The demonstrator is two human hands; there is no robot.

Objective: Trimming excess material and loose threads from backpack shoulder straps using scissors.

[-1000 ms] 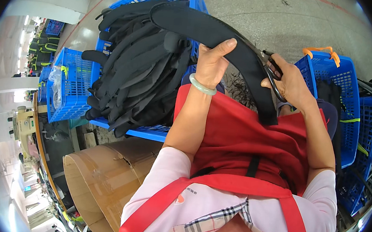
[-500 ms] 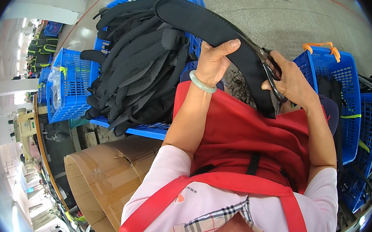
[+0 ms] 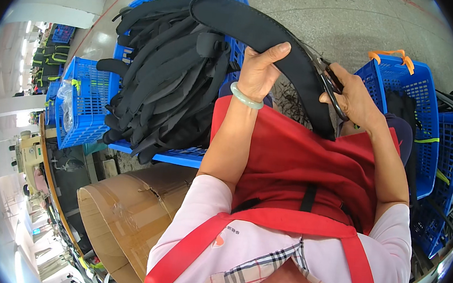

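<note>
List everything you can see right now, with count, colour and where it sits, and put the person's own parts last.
padded strap: one, black, curved, held up in front of the person.
scissors: one pair, dark, at the strap's right edge.
strap pile: many, black, heaped in the crate left of centre.
crates: several, blue plastic; on the left, under the pile, and on the right.
cardboard drum: one, brown, lower left.
bangle: one, pale green, on the left wrist.
apron: one, red, over the lap and chest.
left hand: grips the strap.
right hand: holds the scissors.
</note>
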